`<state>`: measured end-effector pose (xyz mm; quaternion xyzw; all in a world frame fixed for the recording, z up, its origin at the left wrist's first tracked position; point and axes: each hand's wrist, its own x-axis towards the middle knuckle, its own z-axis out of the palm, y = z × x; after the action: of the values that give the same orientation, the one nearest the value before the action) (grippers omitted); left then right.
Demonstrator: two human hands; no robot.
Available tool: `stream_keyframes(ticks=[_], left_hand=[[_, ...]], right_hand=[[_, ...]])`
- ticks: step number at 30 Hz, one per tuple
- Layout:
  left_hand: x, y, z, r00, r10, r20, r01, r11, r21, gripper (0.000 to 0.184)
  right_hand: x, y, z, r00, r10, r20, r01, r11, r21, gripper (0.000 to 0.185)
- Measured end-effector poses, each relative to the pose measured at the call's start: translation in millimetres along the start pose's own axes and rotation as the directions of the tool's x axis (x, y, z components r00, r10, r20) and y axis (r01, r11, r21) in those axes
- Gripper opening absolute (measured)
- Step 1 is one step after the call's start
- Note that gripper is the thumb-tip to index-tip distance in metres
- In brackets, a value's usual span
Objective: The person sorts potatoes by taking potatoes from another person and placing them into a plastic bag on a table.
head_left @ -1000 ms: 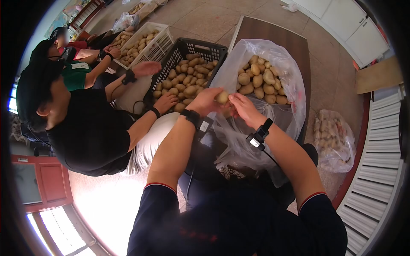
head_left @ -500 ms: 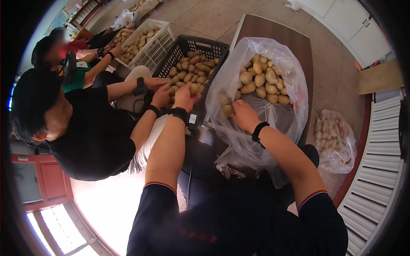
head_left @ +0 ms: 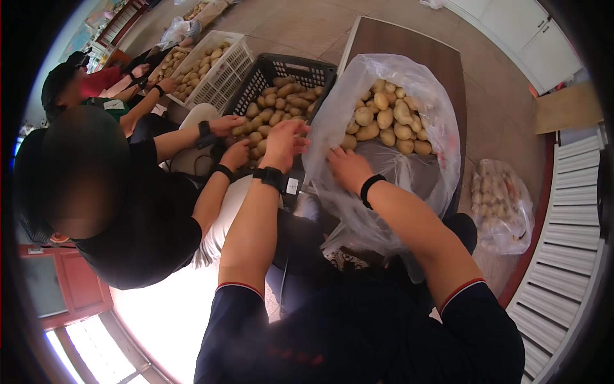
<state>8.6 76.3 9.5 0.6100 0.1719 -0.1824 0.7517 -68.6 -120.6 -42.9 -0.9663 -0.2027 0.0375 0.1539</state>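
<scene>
My left hand (head_left: 286, 146) hangs over the right edge of the black plastic crate (head_left: 332, 75), beside the bag. Its fingers are apart and slightly bent, with nothing visible in them. Potatoes (head_left: 272, 109) fill the crate. My right hand (head_left: 350, 170) reaches into the mouth of the clear plastic bag (head_left: 446, 121), at its near left side. Its fingers are stretched out against the film, and I see no potato in them. A heap of potatoes (head_left: 385, 119) lies in the far part of the bag.
The bag rests on a dark brown board (head_left: 409, 41). At my left, a person in black (head_left: 160, 211) has both hands at the crate. Beyond are a white crate (head_left: 231, 64) of potatoes and another person. A filled bag (head_left: 502, 208) lies right, by a white radiator (head_left: 569, 256).
The potato under my right hand is no longer visible, and that hand has shifted left. My left hand has lifted away from the potatoes towards the bag.
</scene>
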Motion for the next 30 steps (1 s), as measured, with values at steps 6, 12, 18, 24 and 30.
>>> stream_keyframes(ticks=[6,12,18,24,30], left_hand=[[-25,-3,43,0.883,-0.211,0.419,0.078,0.947,0.312,0.029],[11,-35,27,0.916,-0.21,0.342,0.052,0.907,0.418,0.033],[21,-41,17,0.98,-0.17,0.104,0.094,0.854,0.512,0.04],[22,-41,11,0.978,-0.184,0.099,0.107,0.846,0.522,0.044],[16,-39,10,0.98,-0.172,0.102,0.094,0.847,0.523,0.049]], right_hand=[[13,4,20,0.995,-0.005,0.095,0.016,0.992,-0.124,0.036],[11,-8,18,0.997,0.006,0.075,0.016,0.957,-0.291,0.035],[-3,-18,11,0.999,0.036,0.014,-0.032,0.967,-0.251,0.033],[-35,-8,6,0.999,0.005,-0.05,-0.011,0.993,-0.118,0.037],[-60,7,-1,0.998,0.045,-0.033,-0.046,0.998,-0.035,0.034]])
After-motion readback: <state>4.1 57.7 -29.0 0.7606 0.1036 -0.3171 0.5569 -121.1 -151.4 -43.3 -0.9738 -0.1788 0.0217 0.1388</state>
